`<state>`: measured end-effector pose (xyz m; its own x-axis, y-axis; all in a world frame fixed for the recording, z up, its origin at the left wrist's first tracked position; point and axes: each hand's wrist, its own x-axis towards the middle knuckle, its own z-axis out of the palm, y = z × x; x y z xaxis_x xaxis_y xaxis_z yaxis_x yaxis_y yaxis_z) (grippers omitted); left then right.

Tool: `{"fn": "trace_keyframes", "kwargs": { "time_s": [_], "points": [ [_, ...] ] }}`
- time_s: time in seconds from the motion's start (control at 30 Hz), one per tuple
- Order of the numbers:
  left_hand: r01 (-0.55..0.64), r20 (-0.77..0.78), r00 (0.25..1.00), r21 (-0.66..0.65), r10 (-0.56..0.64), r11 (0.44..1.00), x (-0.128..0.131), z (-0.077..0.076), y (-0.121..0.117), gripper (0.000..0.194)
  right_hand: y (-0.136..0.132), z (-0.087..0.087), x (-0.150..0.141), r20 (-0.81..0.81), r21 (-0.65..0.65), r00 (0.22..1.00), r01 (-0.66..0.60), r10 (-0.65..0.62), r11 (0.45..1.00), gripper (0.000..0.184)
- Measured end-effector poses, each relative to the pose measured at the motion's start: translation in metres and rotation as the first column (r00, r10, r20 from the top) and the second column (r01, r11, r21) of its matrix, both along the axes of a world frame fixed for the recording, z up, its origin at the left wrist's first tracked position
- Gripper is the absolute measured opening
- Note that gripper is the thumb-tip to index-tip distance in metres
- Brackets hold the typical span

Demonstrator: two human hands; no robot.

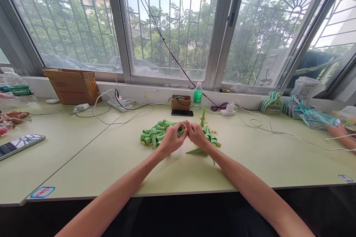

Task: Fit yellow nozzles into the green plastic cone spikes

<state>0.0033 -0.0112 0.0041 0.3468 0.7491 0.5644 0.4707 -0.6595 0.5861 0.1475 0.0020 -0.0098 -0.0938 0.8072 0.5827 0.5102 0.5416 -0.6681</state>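
Green tube (pixel 180 131) sits grasped in the left hand (pixel 172 139), above the table (pixel 111 166). Beside it, the right hand (pixel 197 134) has bent fingers; its exact grip cannot be told. Green parts (pixel 153 135) lie heaped near the left hand.

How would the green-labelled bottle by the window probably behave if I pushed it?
The green-labelled bottle stands upright and is taller than wide, so a high push might tip it. Its rounded body would probably roll once down. The clear walls look like plastic, so they may flex slightly.
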Motion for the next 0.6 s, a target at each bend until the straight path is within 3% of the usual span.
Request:
{"fn": "trace_keyframes", "kwargs": {
  "time_s": [0.6],
  "points": [
    [0.018,-0.025,1.0,0.007,-0.018,1.0,-0.0013,0.0035,-0.0031,0.013,-0.0015,0.002,0.0034,-0.047,-0.065,0.989,-0.146,0.143,0.987,0.05]
  ]
}}
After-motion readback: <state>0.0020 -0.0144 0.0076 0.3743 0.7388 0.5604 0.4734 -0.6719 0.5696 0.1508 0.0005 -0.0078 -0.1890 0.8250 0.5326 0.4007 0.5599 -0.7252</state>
